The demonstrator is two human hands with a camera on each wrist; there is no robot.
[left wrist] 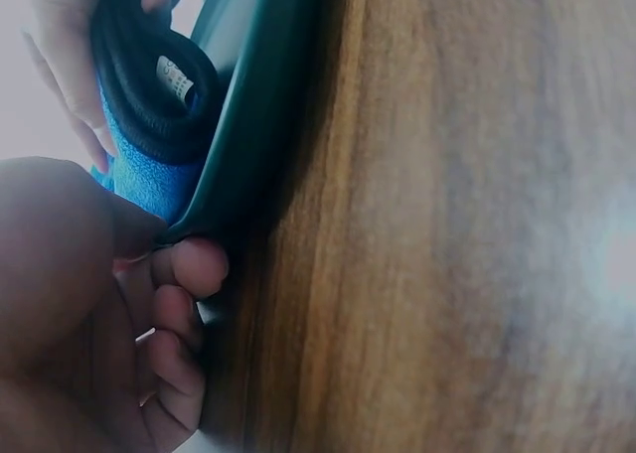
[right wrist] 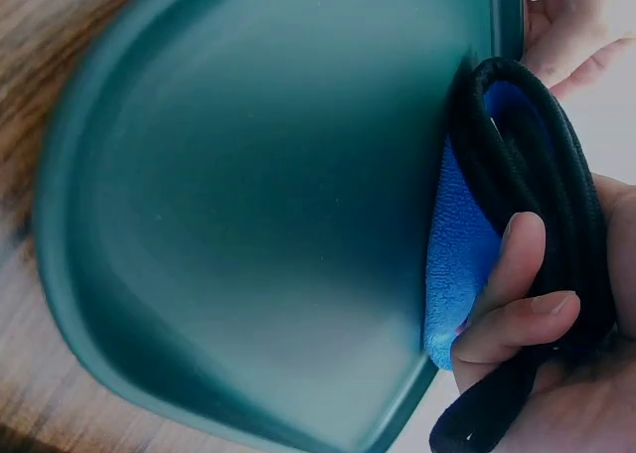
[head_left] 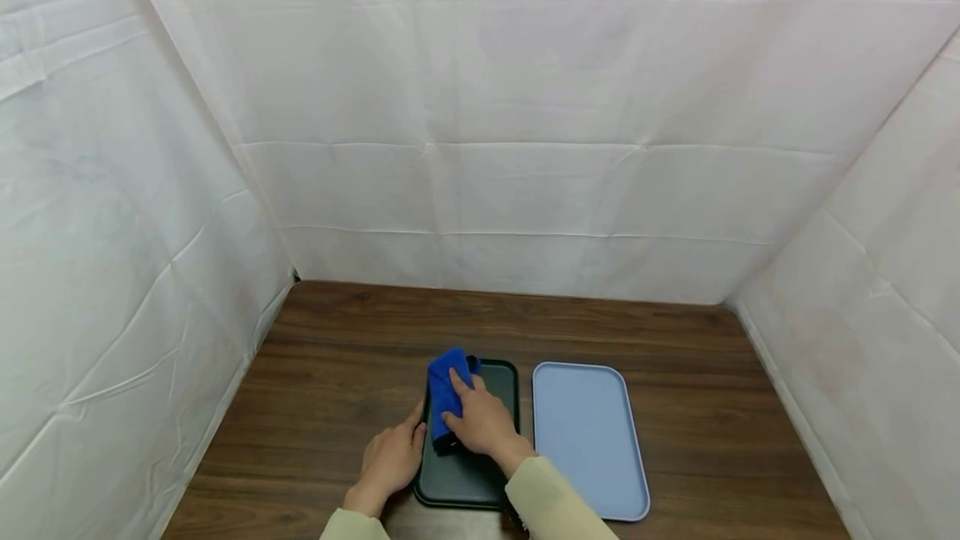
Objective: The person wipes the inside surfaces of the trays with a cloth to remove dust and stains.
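Note:
A dark green tray (head_left: 465, 480) with a raised rim lies on the table, its long side pointing away from me. My left hand (head_left: 393, 457) holds its left edge, the thumb at the rim and the fingers curled along the outer side in the left wrist view. A folded blue cloth (head_left: 444, 390) with black edging lies against the tray's left side. My right hand (head_left: 486, 422) grips this cloth and presses it on the tray; two fingertips (right wrist: 552, 309) curl over its folds in the right wrist view.
To the right of the green tray lies a light blue tray (head_left: 588, 436), with a narrow strip of table between them. The brown wooden table (head_left: 337, 332) is bounded by white fabric walls (head_left: 525, 190) at the back and both sides.

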